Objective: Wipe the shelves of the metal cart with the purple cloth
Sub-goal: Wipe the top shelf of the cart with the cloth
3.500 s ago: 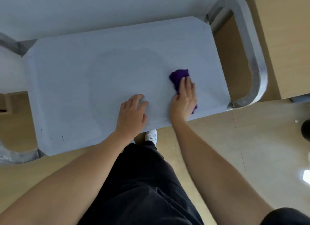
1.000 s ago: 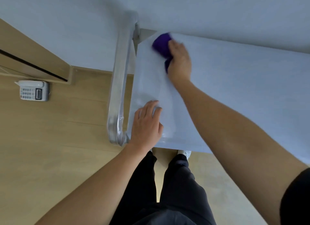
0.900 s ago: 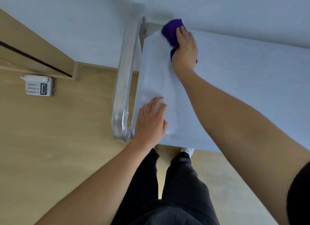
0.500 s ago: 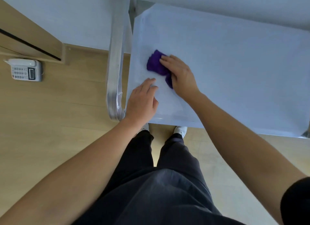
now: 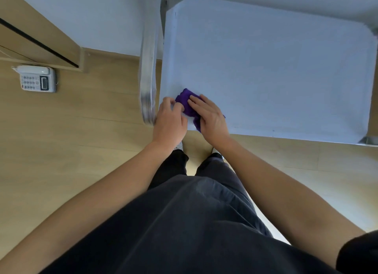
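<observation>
Well left of the cart's handle [image 5: 148,69], on the floor: a phone [image 5: 36,79]. Just right of the handle's near end, at the corner of the shelf [image 5: 266,69]: the left hand [image 5: 170,120], fingers bent, tips against the edge of the purple cloth [image 5: 186,102]. Cannot tell whether pinching it or only touching. A little further right of the handle, bunched at the shelf's near edge: the cloth itself. Probably soft, light and limp, apt to crumple and ride up under a push. Best taken flat from above, palm over the middle, not by a corner. Over its right part: the right hand [image 5: 211,118], fingers straight and close together, pressing down, forearm angled back toward the body. Far right of the handle: the rest of the shelf top.
</observation>
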Tool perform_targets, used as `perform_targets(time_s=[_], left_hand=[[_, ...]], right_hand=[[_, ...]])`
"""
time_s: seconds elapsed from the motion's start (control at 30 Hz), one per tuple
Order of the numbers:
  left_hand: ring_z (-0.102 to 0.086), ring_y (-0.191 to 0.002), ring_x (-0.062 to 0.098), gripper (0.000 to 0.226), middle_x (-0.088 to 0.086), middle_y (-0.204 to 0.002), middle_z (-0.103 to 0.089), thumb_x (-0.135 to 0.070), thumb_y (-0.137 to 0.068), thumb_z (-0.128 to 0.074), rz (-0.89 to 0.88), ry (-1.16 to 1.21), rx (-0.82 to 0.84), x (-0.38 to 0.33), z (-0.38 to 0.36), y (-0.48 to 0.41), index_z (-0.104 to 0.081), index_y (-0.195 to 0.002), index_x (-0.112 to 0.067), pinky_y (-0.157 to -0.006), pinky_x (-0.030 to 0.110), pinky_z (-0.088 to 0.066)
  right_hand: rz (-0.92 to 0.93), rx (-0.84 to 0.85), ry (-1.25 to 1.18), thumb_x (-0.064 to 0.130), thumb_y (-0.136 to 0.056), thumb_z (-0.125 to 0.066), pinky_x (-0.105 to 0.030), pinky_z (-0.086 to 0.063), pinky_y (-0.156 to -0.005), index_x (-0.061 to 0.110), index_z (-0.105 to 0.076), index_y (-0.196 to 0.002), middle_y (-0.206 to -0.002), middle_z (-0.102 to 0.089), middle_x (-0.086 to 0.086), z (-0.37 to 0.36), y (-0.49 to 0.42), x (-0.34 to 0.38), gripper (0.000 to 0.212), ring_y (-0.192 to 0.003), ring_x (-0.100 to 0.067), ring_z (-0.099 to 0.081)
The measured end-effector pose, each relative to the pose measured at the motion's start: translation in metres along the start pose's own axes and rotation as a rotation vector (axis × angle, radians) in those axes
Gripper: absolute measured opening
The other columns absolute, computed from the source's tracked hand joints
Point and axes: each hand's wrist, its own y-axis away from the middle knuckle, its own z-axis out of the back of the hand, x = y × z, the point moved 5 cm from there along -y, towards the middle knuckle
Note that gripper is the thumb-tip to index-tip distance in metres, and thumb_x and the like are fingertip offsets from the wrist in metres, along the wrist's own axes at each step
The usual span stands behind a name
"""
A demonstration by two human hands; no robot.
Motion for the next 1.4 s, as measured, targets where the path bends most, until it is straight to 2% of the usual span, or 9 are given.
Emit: perform_targets(time_s=[0.17,0.3,0.5,0.7,0.83,0.93,1.03,1.23,1.4], left_hand=[[-0.054,-0.112,0.022,0.027,0.009,-0.129,-0.047,-0.012,-0.092,-0.049,-0.008,0.030,0.019,-0.004,-0.003,0.009,-0.061,-0.116,-0.007,-0.088,0.036,-0.053],[-0.052,-0.118,0.024,0.042,0.006,-0.138,-0.047,-0.015,-0.093,-0.045,-0.148,-0.017,0.099,-0.029,-0.009,-0.003,-0.053,-0.134,-0.008,-0.095,0.038,-0.047],[-0.050,-0.098,0.025,0.029,0.013,-0.110,-0.052,-0.023,-0.096,-0.043,-0.121,-0.142,0.178,-0.054,-0.032,-0.021,-0.062,-0.107,-0.004,-0.082,0.036,-0.046],[-0.049,-0.102,0.029,0.029,0.015,-0.113,-0.049,-0.023,-0.098,-0.042,-0.031,0.014,0.274,-0.061,-0.048,-0.027,-0.061,-0.108,-0.004,-0.088,0.041,-0.047],[-0.053,-0.090,0.025,0.025,0.013,-0.105,-0.051,-0.023,-0.099,-0.041,0.031,0.188,0.341,-0.064,-0.052,-0.034,-0.059,-0.102,-0.007,-0.079,0.039,-0.047],[-0.057,-0.078,0.019,0.017,0.006,-0.092,-0.058,-0.024,-0.098,-0.047,0.103,0.419,0.334,-0.068,-0.047,-0.036,-0.055,-0.097,-0.009,-0.067,0.033,-0.046],[-0.056,-0.086,0.015,0.024,0.003,-0.101,-0.055,-0.029,-0.095,-0.055,0.193,0.623,0.335,-0.071,-0.040,-0.040,-0.045,-0.108,-0.011,-0.074,0.027,-0.047],[-0.038,-0.058,0.010,0.036,-0.008,-0.066,-0.042,-0.019,-0.082,-0.072,0.162,0.549,0.189,-0.071,-0.022,-0.054,-0.038,-0.070,-0.021,-0.056,0.022,-0.031],[-0.056,-0.080,0.015,0.027,-0.001,-0.089,-0.058,-0.017,-0.082,-0.072,0.197,0.657,0.218,-0.073,-0.021,-0.054,-0.047,-0.091,-0.019,-0.071,0.025,-0.046]], right_hand=[[-0.052,0.023,0.072,0.004,-0.082,-0.052,-0.043,-0.044,-0.103,0.012,-0.056,-0.132,-0.138,-0.055,-0.003,0.006,0.001,-0.005,0.050,-0.131,-0.027,-0.047],[-0.379,-0.128,0.015,-0.005,-0.081,-0.055,-0.042,-0.043,-0.104,0.012,-0.051,-0.136,-0.142,-0.050,-0.004,0.031,0.014,-0.023,0.057,-0.128,-0.028,-0.043],[-0.659,-0.122,-0.092,0.031,-0.094,-0.052,-0.033,-0.043,-0.094,0.009,-0.045,-0.135,-0.133,-0.054,-0.006,0.055,0.035,-0.040,0.047,-0.118,-0.026,-0.049],[-0.941,-0.137,-0.496,0.030,-0.091,-0.058,-0.029,-0.047,-0.086,0.007,-0.050,-0.130,-0.103,-0.064,0.002,0.059,0.026,-0.052,0.047,-0.098,-0.015,-0.059],[-0.976,-0.131,-0.667,0.024,-0.087,-0.064,-0.039,-0.054,-0.079,0.007,-0.064,-0.104,-0.090,-0.067,-0.006,0.056,0.016,-0.053,0.024,-0.085,-0.021,-0.064],[-0.955,-0.157,-0.804,0.023,-0.088,-0.063,-0.041,-0.057,-0.083,0.013,-0.059,-0.108,-0.101,-0.068,-0.007,0.059,0.013,-0.051,0.023,-0.093,-0.023,-0.066],[-0.933,-0.156,-0.956,0.022,-0.090,-0.061,-0.045,-0.057,-0.085,0.012,-0.058,-0.110,-0.102,-0.070,-0.012,0.063,0.013,-0.051,0.023,-0.096,-0.026,-0.068],[-0.912,-0.204,-0.647,0.026,-0.088,-0.063,-0.040,-0.058,-0.079,0.014,-0.054,-0.106,-0.099,-0.068,-0.010,0.087,0.014,-0.061,0.024,-0.088,-0.022,-0.068],[-0.955,-0.196,-0.942,0.022,-0.090,-0.063,-0.042,-0.058,-0.083,0.010,-0.052,-0.113,-0.107,-0.067,-0.014,0.086,0.023,-0.057,0.028,-0.095,-0.026,-0.067]])
